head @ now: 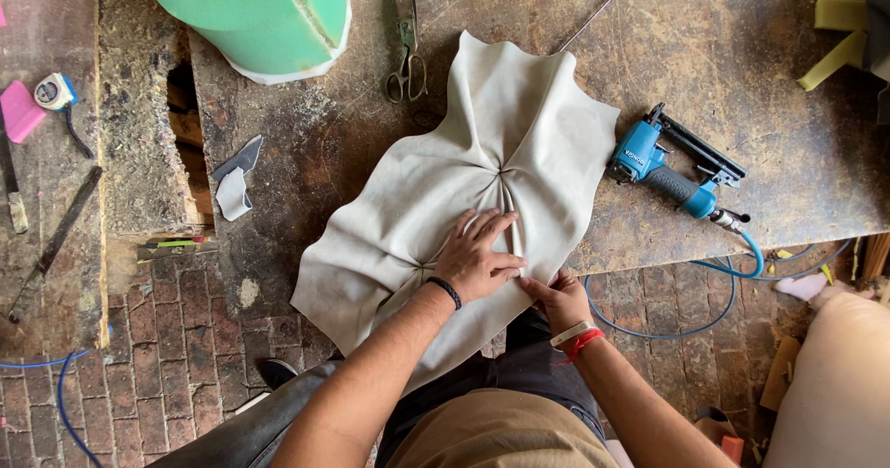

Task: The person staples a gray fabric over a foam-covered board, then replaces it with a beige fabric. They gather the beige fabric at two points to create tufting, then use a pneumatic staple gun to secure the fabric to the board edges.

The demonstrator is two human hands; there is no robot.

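Pale fabric piece [482,162] pressed flat on the worn wooden worktop [723,51], gathered into folds at its middle.

Left hand [477,259] laid palm down on the fabric's near part, grip spread, fingers pointing to 1 o'clock toward the pleats. Right hand [561,299] at 4 o'clock from the left one, at the fabric's near edge where it overhangs the worktop, grip pinching that edge. Blue pneumatic stapler [672,167] at 3 o'clock from the fabric, just beside its edge, blue hose [705,315] trailing down over the brick floor [158,338]. Scissors [406,42] at 11 o'clock, near the fabric; green foam tub [269,23] further out at 10 o'clock. Thin metal rod [593,14] at 1 o'clock.
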